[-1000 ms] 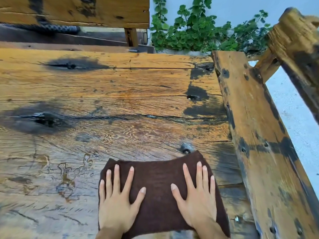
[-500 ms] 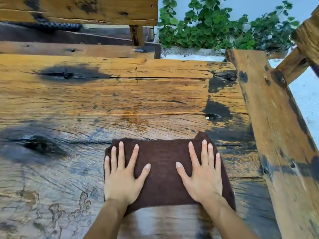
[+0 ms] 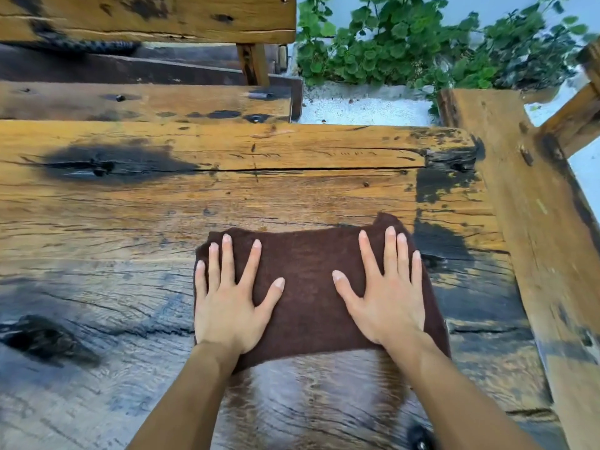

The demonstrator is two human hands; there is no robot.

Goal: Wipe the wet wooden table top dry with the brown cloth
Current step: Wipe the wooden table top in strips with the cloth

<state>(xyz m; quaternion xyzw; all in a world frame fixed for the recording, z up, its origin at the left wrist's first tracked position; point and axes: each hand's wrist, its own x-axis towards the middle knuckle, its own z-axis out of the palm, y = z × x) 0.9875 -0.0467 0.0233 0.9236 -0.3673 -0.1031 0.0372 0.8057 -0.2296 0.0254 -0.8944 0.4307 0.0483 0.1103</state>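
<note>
Pressing flat with fingers spread, the left hand and right hand pin a dark brown rectangular cloth on the wet, weathered wooden table top; green leafy plants beyond.

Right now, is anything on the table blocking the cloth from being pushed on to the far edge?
Nothing visible. Both hands, left hand and right hand, lie flat on the brown cloth, and the table top beyond it is bare wood up to its far edge.
</note>
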